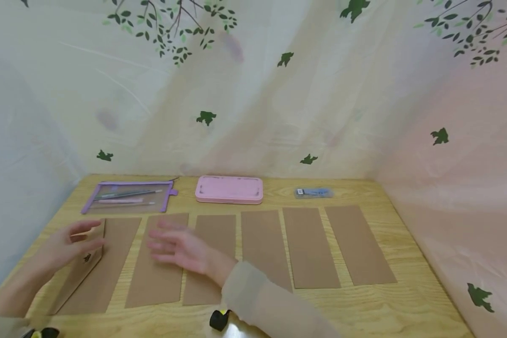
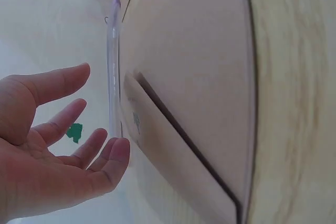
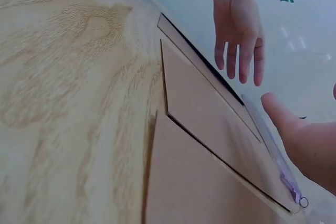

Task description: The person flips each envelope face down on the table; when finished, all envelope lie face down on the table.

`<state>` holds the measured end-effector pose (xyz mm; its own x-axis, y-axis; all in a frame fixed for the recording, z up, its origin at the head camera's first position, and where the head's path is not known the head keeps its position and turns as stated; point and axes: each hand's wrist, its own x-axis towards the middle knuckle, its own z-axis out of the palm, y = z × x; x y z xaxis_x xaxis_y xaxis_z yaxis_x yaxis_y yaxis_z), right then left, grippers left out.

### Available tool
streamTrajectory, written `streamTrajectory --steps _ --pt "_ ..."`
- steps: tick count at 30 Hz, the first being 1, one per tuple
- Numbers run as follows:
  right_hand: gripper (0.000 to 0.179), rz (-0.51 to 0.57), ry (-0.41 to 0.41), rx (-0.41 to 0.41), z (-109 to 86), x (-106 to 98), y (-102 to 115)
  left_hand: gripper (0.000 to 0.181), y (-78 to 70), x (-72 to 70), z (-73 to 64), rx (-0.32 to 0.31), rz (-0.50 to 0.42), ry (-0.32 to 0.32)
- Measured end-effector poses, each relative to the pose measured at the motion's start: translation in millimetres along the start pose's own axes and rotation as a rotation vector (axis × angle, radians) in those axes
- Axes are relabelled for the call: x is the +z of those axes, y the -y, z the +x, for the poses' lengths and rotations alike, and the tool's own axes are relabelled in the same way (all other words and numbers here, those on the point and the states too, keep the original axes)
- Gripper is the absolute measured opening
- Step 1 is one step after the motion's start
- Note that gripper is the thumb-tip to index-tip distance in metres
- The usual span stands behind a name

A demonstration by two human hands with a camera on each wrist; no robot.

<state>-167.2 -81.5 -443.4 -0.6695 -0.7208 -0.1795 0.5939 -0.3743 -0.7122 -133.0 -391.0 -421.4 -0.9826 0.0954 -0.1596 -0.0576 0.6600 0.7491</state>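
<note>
Several flat brown paper pieces lie in a row across the table. On the leftmost brown paper piece (image 1: 119, 263), a slanted flap-like layer (image 1: 78, 277) with a small dark print stands slightly raised along one edge. My left hand (image 1: 69, 246) hovers over that layer, its fingers loosely bent and spread, with nothing in its grasp. Slightly blurred, my right hand (image 1: 181, 246) is above the second brown paper piece (image 1: 154, 286), fingers apart and holding nothing. In the left wrist view, the left hand (image 2: 58, 150) appears beside the layer, a gap between thumb and fingers.
Behind the row lie a clear pouch with purple edging (image 1: 128, 209) with pens inside, a pink case (image 1: 229, 190) and a small blue packet (image 1: 314, 193). A patterned curtain (image 1: 253, 103) encloses the wooden table (image 1: 414, 300) at the back and sides.
</note>
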Motion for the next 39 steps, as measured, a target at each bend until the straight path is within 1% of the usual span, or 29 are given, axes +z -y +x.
streamTrajectory --steps 3,9,12,15,20,22,27,31,36,39 --pt "0.056 -0.007 -0.016 0.020 1.2 2 -5 0.066 6.2 -1.3 -1.6 -0.010 -0.008 0.001" --pt "0.058 0.008 -0.067 0.049 4.3 10 -16 0.069 17.7 -3.5 -3.2 -0.018 0.009 -0.004" --pt "0.059 0.015 -0.075 0.058 7.2 13 -21 0.070 23.8 -5.2 -4.4 -0.029 -0.015 0.000" --pt "0.059 0.016 -0.070 0.063 10.1 15 -24 0.070 28.0 -6.5 -6.0 -0.028 -0.036 0.017" --pt "0.052 0.023 -0.044 0.077 13.3 16 -26 0.073 27.7 -8.7 -9.9 -0.078 -0.086 0.041" --pt "0.049 0.027 -0.036 0.087 14.8 18 -27 0.073 26.4 -9.4 -11.4 -0.098 -0.101 0.039" --pt "0.053 0.039 -0.037 0.106 20.1 25 -33 0.072 24.3 -12.0 -13.7 -0.125 -0.121 0.038" --pt "0.055 0.053 -0.044 0.127 24.5 35 -35 0.074 26.1 -14.0 -14.4 -0.145 -0.164 0.055" --pt "0.054 0.052 -0.068 0.153 28.3 44 -34 0.075 30.7 -13.7 -13.0 -0.149 -0.224 0.067" --pt "0.053 0.040 -0.077 0.161 29.2 48 -33 0.074 31.3 -13.1 -13.3 -0.143 -0.233 0.066"
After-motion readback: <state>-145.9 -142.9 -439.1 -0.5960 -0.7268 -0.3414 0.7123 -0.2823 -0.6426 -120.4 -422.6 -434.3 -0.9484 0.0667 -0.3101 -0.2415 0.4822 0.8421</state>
